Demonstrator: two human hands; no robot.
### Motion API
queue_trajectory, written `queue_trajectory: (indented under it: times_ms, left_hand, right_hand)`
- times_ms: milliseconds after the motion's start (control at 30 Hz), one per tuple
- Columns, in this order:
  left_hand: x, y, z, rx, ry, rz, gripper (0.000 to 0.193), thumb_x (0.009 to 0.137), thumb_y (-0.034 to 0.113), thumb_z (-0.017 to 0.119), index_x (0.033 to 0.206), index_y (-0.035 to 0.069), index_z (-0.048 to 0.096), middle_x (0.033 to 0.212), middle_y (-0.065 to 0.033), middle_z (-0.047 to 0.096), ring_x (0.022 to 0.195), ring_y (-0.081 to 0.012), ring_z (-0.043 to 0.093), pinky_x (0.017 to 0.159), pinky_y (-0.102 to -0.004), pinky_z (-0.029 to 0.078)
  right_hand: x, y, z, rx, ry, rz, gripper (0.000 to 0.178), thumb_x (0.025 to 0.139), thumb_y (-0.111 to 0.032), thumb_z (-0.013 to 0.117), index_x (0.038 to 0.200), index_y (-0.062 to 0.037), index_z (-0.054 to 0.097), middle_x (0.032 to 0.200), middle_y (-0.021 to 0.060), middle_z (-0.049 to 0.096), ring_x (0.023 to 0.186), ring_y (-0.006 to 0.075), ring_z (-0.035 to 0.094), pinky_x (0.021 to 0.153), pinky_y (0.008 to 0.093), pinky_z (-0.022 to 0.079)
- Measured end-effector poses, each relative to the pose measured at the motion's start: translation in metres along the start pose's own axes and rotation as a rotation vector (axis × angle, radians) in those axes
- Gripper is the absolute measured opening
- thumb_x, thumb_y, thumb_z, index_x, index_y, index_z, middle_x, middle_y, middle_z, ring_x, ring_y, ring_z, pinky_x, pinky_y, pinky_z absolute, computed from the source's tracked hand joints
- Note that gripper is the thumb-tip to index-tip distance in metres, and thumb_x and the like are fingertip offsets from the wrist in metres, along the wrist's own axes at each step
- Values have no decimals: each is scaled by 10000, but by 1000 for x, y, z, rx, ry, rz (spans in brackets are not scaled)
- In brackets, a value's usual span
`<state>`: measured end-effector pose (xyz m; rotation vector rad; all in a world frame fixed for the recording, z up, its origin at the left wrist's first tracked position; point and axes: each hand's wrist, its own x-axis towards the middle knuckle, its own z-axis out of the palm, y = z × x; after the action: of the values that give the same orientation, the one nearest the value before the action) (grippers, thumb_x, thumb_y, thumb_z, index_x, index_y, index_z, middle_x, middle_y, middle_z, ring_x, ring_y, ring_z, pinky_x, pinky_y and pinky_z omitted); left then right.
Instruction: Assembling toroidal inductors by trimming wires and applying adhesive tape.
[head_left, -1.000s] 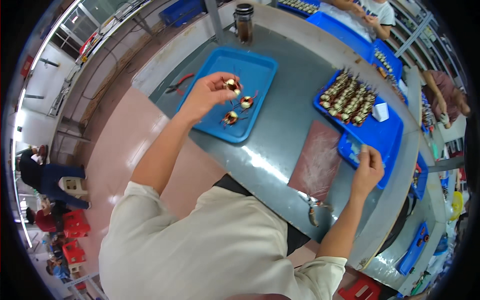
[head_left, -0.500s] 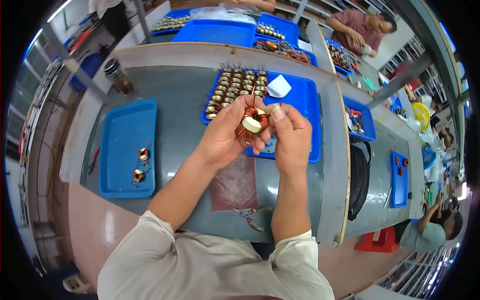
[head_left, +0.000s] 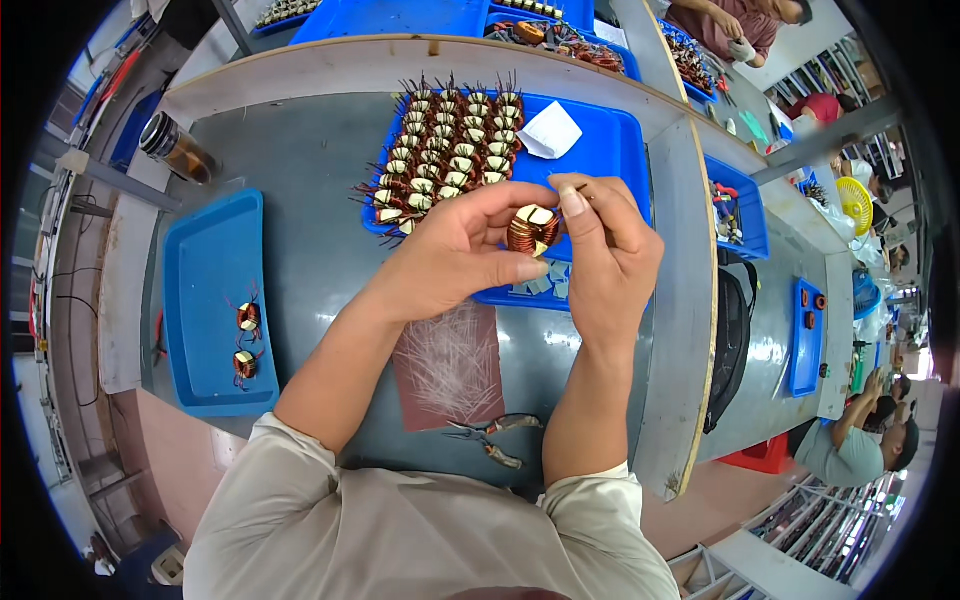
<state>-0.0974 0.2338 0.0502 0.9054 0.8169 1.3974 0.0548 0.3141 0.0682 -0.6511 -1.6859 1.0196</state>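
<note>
Left hand (head_left: 455,245) closed around a coil (head_left: 532,232), held above the tabletop (head_left: 310,230) near the tray (head_left: 607,160); right hand (head_left: 607,245) pinched on a thin lead (head_left: 586,196) beside it. Any writing on the paper (head_left: 550,131): illegible.

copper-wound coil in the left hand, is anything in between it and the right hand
Nothing visible stands between the coil and the right hand. The left hand holds the coil, and the right fingertips are close beside it. The blue tray lies behind them, not between.
</note>
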Motion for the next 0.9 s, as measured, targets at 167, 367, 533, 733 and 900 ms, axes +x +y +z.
queue_trajectory:
  times_ms: [167,367,533,733,900]
  left_hand:
    - [-3,6,-5,120,-73,38,559,889,-37,752,1408,10,552,1166,-22,653,931,-64,584,787,-222,527]
    - [-7,5,-23,-9,-77,8,513,961,224,748,1364,0,522,947,-128,695,699,-137,679,592,-257,569]
    - [-7,2,-29,-137,-144,29,739,977,577,668,1362,-31,497,940,-147,692,719,-177,699,592,-270,583]
    - [-4,5,-20,-78,-82,78,770,946,487,729,1464,-11,452,1016,-150,697,797,-195,711,637,-298,602]
    - [-3,-4,0,270,109,342,791,836,18,832,1527,76,450,1287,-43,594,1166,-133,601,897,-274,534]
  right_hand:
    - [-2,-7,1,-27,4,19,122,981,-72,714,1001,45,747,887,65,691,735,98,620,642,248,489]
    - [-4,-7,2,180,-105,258,149,973,-108,750,921,31,733,790,12,663,677,68,586,600,222,446]
    - [-8,-2,-1,335,-227,341,190,980,-148,759,885,5,698,760,-6,653,657,43,546,568,225,414]
    - [-7,-1,3,283,-25,281,215,985,-170,757,863,-5,691,724,-3,637,630,49,547,552,222,408]
    - [-7,0,7,419,60,332,238,984,-184,762,831,-23,675,692,-4,625,602,51,540,548,220,409]
